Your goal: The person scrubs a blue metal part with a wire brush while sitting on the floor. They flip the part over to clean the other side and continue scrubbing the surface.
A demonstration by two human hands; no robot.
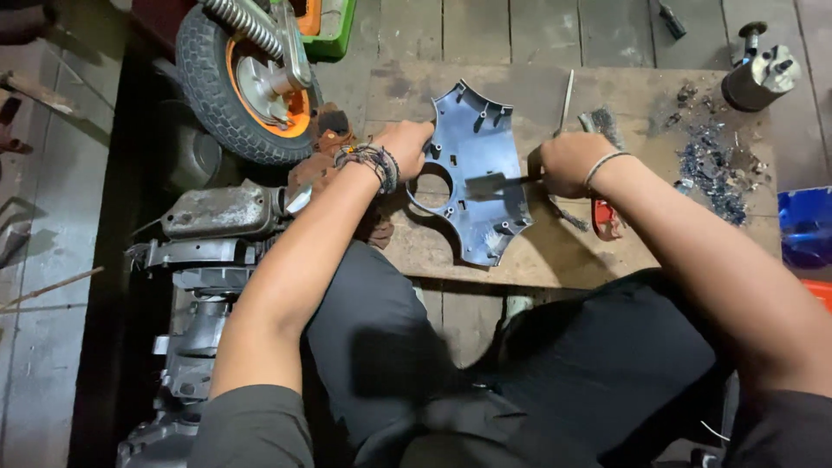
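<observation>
The left hand (407,147) grips the blue plastic cover (475,169) at its left edge; the right hand (563,163), fisted on a scraper (494,185) (blade pointing left), presses its middle.

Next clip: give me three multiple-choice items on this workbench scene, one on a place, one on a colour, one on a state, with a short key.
1. Where does the pile of blue scrapings lie?
A. on the board's right part
B. on the wheel
C. in the person's lap

2. What colour is the rim of the wheel?
A. white
B. orange
C. purple

3. How does the blue plastic panel stand?
A. lying untouched on the floor
B. hanging from a hook
C. gripped at its edge by the left hand

Key: 1 A, the flakes sit on the wooden board right of the right hand. 2 B, orange shows inside the black tyre. 3 C, the left hand clasps its edge while the right hand presses a flat scraper onto it.
</observation>
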